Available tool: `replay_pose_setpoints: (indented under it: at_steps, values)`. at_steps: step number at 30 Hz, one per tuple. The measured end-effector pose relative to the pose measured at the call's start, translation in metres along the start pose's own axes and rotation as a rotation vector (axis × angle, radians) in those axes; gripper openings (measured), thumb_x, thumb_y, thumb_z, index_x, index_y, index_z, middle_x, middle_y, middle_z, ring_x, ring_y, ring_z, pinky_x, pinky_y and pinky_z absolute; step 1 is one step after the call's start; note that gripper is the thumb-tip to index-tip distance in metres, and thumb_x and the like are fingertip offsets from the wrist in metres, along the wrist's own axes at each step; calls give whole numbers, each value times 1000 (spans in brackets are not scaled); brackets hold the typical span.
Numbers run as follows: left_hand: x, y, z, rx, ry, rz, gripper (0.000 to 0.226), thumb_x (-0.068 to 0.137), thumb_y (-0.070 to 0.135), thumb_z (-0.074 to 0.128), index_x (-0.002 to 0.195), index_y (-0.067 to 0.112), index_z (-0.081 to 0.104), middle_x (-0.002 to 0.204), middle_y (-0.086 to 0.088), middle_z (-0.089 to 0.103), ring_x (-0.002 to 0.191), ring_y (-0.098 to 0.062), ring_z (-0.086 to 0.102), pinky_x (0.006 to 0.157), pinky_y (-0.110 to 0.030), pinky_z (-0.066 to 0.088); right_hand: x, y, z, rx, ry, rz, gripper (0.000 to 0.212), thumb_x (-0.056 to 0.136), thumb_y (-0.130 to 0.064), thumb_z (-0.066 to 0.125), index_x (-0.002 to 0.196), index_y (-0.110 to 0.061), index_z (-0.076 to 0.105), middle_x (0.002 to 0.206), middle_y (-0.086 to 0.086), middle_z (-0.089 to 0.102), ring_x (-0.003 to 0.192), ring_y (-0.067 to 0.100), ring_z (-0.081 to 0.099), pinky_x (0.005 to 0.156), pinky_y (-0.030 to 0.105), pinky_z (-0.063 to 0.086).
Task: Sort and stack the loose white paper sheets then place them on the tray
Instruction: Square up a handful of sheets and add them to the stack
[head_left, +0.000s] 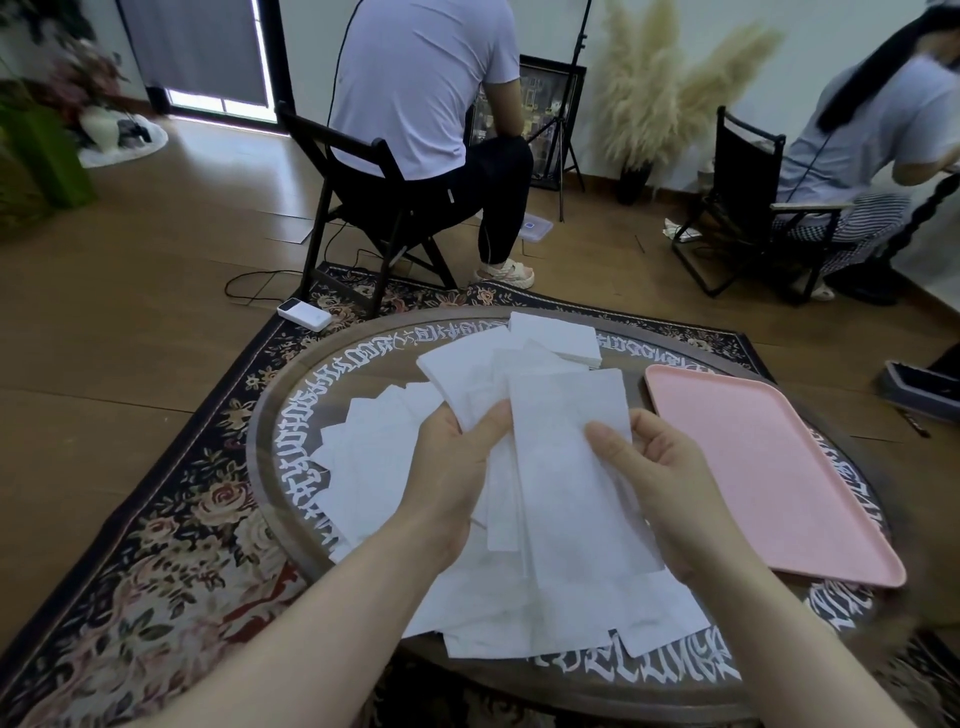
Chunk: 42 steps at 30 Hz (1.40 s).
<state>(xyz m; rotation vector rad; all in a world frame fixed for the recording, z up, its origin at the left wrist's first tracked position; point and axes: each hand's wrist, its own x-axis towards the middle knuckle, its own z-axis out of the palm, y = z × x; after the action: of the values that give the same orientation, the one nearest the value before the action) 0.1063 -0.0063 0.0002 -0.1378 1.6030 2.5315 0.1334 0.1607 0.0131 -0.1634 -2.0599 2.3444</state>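
My left hand (451, 467) has its grip closed on a fanned bunch of white sheets (467, 374), thumb on top and fingers curled beneath, the sheets sticking up and away from me over the round bench (291, 395). My right hand (660, 483) pinches one long white sheet (566, 467) along its right edge, thumb pressed on the face of it and the fingers behind; this sheet lies lengthwise toward me, lifted above the others and overlapping the bunch in my left hand. Under both hands a loose spread of white paper sheets (374, 467) covers the middle and near part of the bench, overlapping at many angles, some corners reaching past the white lettering (306, 415) painted round the rim. At the far side of the bench sits a squared stack of white sheets (556, 335), partly covered by the fanned bunch. The pink tray (779, 467) lies on the right part of the bench, just beside the loose sheets, with no paper on it, its near corner at the bench edge. The bench stands on a dark floral rug (171, 545). Beyond it a person in a white shirt (421, 78) sits on a black folding chair (363, 208) with their back to me.
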Motion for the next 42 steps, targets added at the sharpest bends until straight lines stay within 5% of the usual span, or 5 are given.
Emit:
replay_pose_setpoints:
  at_steps: [18, 28, 32, 35, 42]
  values:
    - [-1, 2, 0, -24, -16, -24, 18, 93, 23, 62, 105, 13, 70, 99, -3, 77, 93, -21, 73, 79, -35, 59, -1, 2, 1, -101, -7, -33, 16, 92, -18, 62, 105, -9, 64, 91, 11, 77, 78, 25, 75, 66, 36, 61]
    - [-2, 0, 0, 5, 6, 2, 21, 89, 4, 66, 109, 8, 68, 104, -7, 75, 98, -26, 72, 87, -42, 57, -1, 2, 2, -106, 17, -73, 14, 89, -15, 65, 100, -6, 62, 86, 7, 77, 74, 20, 74, 59, 27, 59]
    - [-1, -1, -2, 30, -19, -5, 17, 89, 1, 65, 104, 9, 69, 98, -5, 77, 89, -21, 74, 76, -32, 60, 1, -3, 3, -530, 217, -378, 31, 84, -16, 76, 109, -18, 59, 101, -6, 66, 92, 11, 60, 75, 23, 47]
    - [-3, -1, -3, 86, -85, -28, 17, 89, 0, 64, 99, 12, 71, 96, -6, 77, 87, -21, 74, 75, -32, 60, 0, -9, 4, -709, 163, -578, 32, 81, -17, 79, 108, -21, 63, 103, -12, 62, 100, 6, 53, 84, 18, 38]
    - [-8, 2, -3, 223, -215, -23, 22, 88, 2, 66, 108, 12, 71, 100, -6, 77, 93, -23, 73, 84, -36, 59, -1, -14, 2, -791, 76, -451, 27, 73, -32, 82, 93, -36, 64, 95, -17, 63, 103, 8, 51, 95, 49, 40]
